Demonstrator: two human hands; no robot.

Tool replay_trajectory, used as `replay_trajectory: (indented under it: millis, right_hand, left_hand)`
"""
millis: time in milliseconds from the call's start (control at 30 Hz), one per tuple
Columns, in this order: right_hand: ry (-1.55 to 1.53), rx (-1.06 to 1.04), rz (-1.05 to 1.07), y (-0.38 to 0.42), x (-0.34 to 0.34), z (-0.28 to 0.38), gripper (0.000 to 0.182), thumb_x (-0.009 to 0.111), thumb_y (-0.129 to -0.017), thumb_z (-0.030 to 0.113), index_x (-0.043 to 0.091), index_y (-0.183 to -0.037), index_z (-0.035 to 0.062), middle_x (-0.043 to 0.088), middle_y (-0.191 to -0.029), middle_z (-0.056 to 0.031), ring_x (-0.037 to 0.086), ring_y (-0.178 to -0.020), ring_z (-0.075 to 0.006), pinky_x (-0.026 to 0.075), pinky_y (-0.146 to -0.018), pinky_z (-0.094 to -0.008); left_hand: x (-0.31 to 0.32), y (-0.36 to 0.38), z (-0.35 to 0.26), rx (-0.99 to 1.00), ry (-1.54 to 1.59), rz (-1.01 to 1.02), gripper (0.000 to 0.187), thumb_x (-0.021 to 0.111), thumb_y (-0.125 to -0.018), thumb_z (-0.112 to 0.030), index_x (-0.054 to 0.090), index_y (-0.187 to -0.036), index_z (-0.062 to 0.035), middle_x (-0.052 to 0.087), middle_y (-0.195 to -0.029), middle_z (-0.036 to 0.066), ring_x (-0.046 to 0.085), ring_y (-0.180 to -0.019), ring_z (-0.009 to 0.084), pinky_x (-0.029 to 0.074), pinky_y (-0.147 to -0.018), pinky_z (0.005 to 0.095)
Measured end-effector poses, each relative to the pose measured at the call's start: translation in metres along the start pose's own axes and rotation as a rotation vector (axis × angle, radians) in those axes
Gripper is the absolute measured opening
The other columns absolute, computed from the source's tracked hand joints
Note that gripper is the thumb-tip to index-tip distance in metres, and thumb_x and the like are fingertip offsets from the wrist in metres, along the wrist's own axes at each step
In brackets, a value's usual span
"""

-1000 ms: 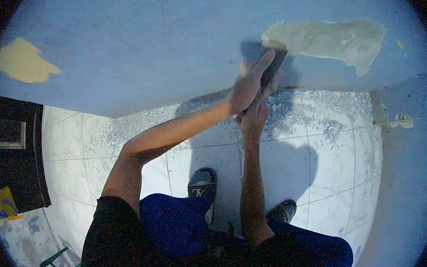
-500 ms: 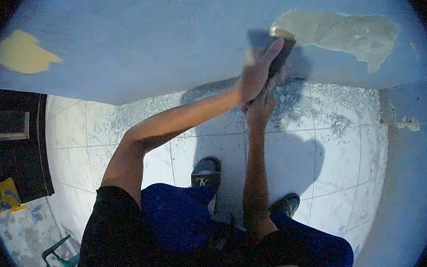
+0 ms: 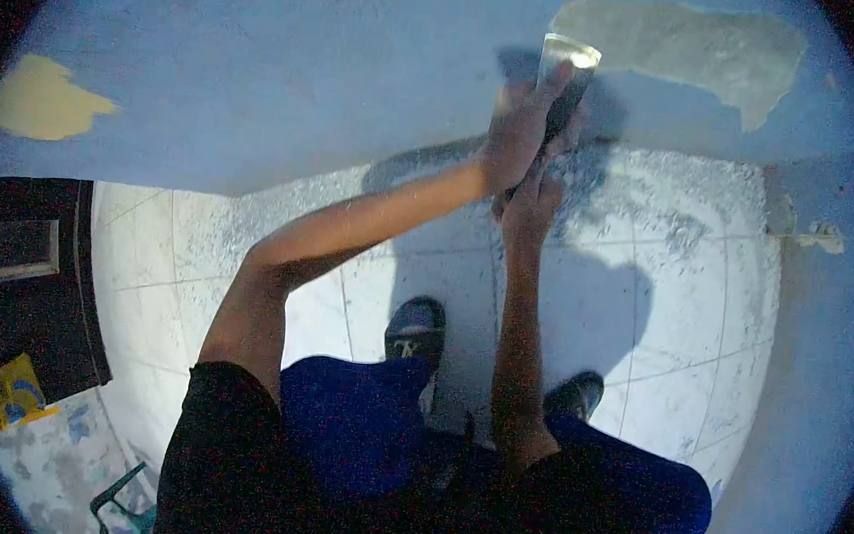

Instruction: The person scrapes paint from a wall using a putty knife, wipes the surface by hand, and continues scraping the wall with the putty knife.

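Note:
A scraper [image 3: 571,52] with a shiny metal blade and dark body lies against the blue wall [image 3: 342,70], at the left end of a grey bare patch [image 3: 685,51]. My left hand [image 3: 520,134] is closed on the scraper's body, its thumb along it towards the blade. Lower down, my right hand [image 3: 530,207] wraps round the lower end of the handle. The fingers on the far side of the tool are partly hidden.
Flakes litter the white tiled floor [image 3: 447,269] along the wall's foot. My shoes [image 3: 415,328] stand below my hands. At left are a dark door [image 3: 23,305], a yellow bag [image 3: 14,390] and a green object [image 3: 122,509]. Another wall [image 3: 823,338] rises at right.
The view has shifted slightly. The scraper's blade shows more of its face and sits a little higher in the picture, with both hands still on the tool.

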State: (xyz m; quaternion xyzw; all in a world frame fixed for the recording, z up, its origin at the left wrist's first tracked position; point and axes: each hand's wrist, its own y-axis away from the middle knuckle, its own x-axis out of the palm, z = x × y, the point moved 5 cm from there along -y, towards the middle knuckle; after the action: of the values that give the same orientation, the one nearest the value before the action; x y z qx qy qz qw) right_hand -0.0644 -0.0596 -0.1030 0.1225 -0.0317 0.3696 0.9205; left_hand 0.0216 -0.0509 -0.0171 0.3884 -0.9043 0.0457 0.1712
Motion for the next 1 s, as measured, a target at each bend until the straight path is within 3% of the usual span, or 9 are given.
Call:
replay_trajectory:
  millis: [133, 200, 267, 467, 567, 700, 867, 967, 1000]
  right_hand:
    - [0.196, -0.342, -0.038, -0.020, -0.004, -0.008, 0.045, 0.042, -0.094, 0.034, 0.053, -0.067, 0.0000, 0.048, -0.047, -0.0077, 0.045, -0.037, -0.0171, 0.036, -0.037, -0.0331]
    - [0.143, -0.363, -0.075, -0.019, -0.003, -0.013, 0.046, 0.041, -0.095, 0.035, 0.049, -0.064, 0.0023, 0.044, -0.046, -0.0049, 0.040, -0.035, -0.0143, 0.031, -0.035, -0.0315]
    - [-0.057, -0.180, -0.091, -0.013, 0.003, 0.010, 0.049, 0.037, -0.096, 0.039, 0.040, -0.059, 0.0066, 0.036, -0.044, 0.0012, 0.029, -0.032, -0.0081, 0.020, -0.032, -0.0274]
    - [-0.162, -0.105, -0.055, -0.012, 0.010, 0.038, 0.050, 0.039, -0.095, 0.040, 0.040, -0.058, 0.0073, 0.037, -0.044, 0.0011, 0.031, -0.033, -0.0086, 0.021, -0.033, -0.0275]
    - [-0.069, -0.054, -0.029, -0.012, 0.004, 0.003, 0.050, 0.041, -0.095, 0.039, 0.038, -0.056, 0.0077, 0.037, -0.044, 0.0011, 0.031, -0.033, -0.0082, 0.020, -0.033, -0.0275]
    - [0.042, -0.457, -0.072, -0.034, -0.002, -0.013, 0.048, 0.042, -0.095, 0.037, 0.037, -0.056, 0.0078, 0.038, -0.045, 0.0003, 0.031, -0.034, -0.0081, 0.021, -0.034, -0.0274]
    - [-0.138, -0.115, -0.090, -0.015, 0.003, 0.020, 0.048, 0.041, -0.095, 0.037, 0.037, -0.057, 0.0081, 0.038, -0.046, -0.0004, 0.031, -0.035, -0.0081, 0.020, -0.034, -0.0274]
    - [-0.089, 0.027, -0.045, -0.010, 0.004, 0.003, 0.048, 0.042, -0.093, 0.038, 0.050, -0.062, 0.0025, 0.045, -0.043, -0.0045, 0.043, -0.034, -0.0152, 0.033, -0.036, -0.0323]
    - [-0.090, -0.024, -0.030, -0.011, 0.006, 0.008, 0.047, 0.041, -0.094, 0.037, 0.047, -0.061, 0.0040, 0.043, -0.044, -0.0026, 0.039, -0.034, -0.0126, 0.029, -0.035, -0.0310]
  left_hand:
    - [0.006, -0.008, -0.006, 0.049, 0.030, 0.005, 0.050, 0.050, -0.089, -0.048, 0.057, -0.072, -0.0014, 0.052, -0.051, 0.003, 0.043, -0.036, 0.0072, 0.031, -0.033, 0.0208]
    - [0.004, -0.008, -0.006, 0.056, -0.002, -0.025, 0.049, 0.048, -0.089, -0.048, 0.057, -0.071, -0.0033, 0.052, -0.051, 0.002, 0.043, -0.037, 0.0070, 0.031, -0.034, 0.0211]
    - [0.005, -0.011, -0.008, 0.094, -0.067, -0.011, 0.047, 0.045, -0.091, -0.047, 0.056, -0.069, -0.0072, 0.051, -0.052, 0.000, 0.043, -0.039, 0.0066, 0.031, -0.036, 0.0219]
    - [0.017, -0.014, -0.031, 0.091, -0.033, -0.002, 0.049, 0.049, -0.089, -0.048, 0.057, -0.070, -0.0036, 0.051, -0.050, 0.002, 0.043, -0.035, 0.0072, 0.031, -0.032, 0.0211]
    - [0.004, -0.012, -0.005, 0.067, -0.034, -0.024, 0.050, 0.048, -0.089, -0.048, 0.056, -0.070, -0.0035, 0.051, -0.051, 0.002, 0.043, -0.036, 0.0062, 0.031, -0.033, 0.0205]
    - [0.009, -0.011, -0.025, 0.044, -0.056, -0.024, 0.047, 0.047, -0.090, -0.047, 0.056, -0.073, -0.0041, 0.050, -0.051, 0.001, 0.042, -0.037, 0.0059, 0.032, -0.034, 0.0198]
    - [0.015, -0.013, -0.020, 0.063, -0.036, 0.027, 0.045, 0.050, -0.089, -0.046, 0.056, -0.075, -0.0047, 0.049, -0.050, 0.001, 0.041, -0.034, 0.0067, 0.032, -0.034, 0.0202]
    - [0.005, -0.006, -0.008, 0.038, -0.004, -0.056, 0.047, 0.049, -0.089, -0.047, 0.057, -0.071, -0.0046, 0.050, -0.050, 0.001, 0.041, -0.035, 0.0068, 0.032, -0.034, 0.0210]
    - [0.005, -0.009, -0.010, 0.035, -0.004, -0.035, 0.047, 0.048, -0.090, -0.047, 0.056, -0.069, -0.0055, 0.050, -0.050, 0.001, 0.041, -0.035, 0.0064, 0.031, -0.033, 0.0210]
